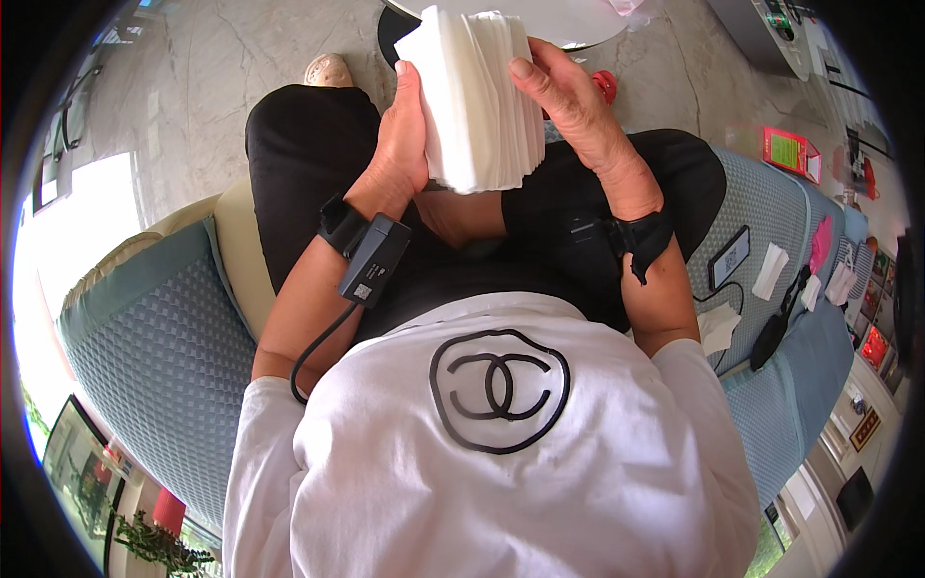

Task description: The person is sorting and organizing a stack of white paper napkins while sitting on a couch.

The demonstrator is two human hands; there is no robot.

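A thick stack of white paper tissues [482, 106] is held up in front of me, over my crossed legs. Its many folded layers stand on edge and fan slightly at the top. My left hand [403, 135] presses against its left side, thumb pointing up along the edge. On the opposite side my right hand [578, 106] grips it, with the thumb on the near face and the other fingers partly hidden behind. Both hands squeeze the stack between them.
I sit on a sofa with blue quilted covers [164, 347]. At right lie a phone [729, 255], loose tissues [770, 270], a dark strap-like item [779, 323] and a red box [792, 155]. A white round table [588, 24] stands beyond the stack.
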